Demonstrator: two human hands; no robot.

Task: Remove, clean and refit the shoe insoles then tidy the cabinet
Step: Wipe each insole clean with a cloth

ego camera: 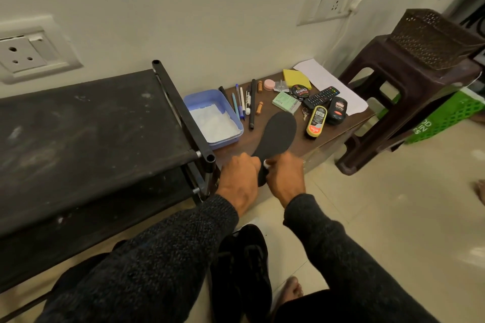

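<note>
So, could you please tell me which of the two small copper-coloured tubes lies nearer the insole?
The lower copper tube, just right of the black rod, lies nearer the insole; the other tube sits farther back, beside the pink disc.

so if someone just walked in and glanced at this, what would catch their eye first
Most likely the dark insole at the centre, held over the low wooden table by the left hand and the right hand, which also pinches something small and white. Next, the clutter behind it: a blue tub of white powder, pens, a remote and shoe polish bottles. The dusty black rack fills the left.
</note>
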